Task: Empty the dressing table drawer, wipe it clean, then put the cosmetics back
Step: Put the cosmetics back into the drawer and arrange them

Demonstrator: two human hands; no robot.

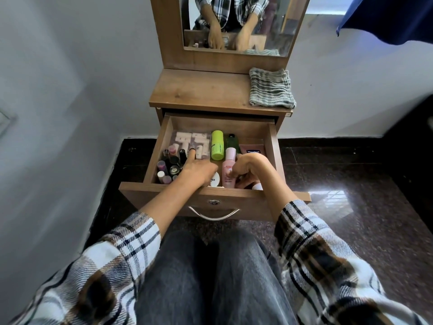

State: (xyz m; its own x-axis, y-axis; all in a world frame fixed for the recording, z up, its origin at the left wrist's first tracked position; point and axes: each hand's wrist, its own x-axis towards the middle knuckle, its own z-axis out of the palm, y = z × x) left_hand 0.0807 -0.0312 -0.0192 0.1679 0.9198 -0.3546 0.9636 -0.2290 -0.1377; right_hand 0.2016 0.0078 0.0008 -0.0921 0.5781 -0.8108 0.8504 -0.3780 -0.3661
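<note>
Roughly: drawer [161, 146] | two hands inside | one cloth [271, 91] | nine-ish small bottles [172, 164]

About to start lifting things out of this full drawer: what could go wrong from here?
1. The left hand reaches right beside the upright nail polish bottles; a nudge could topple several.
2. The right hand is curled by the pink bottle, packed against the green tube; pulling one may roll its neighbours.
3. The drawer is pulled far out; leaning on its front could strain it.

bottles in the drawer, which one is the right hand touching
The pink bottle, lying at the drawer's front centre. The right hand curls against it, while the lime-green bottle and dark green bottle lie untouched further back.
</note>
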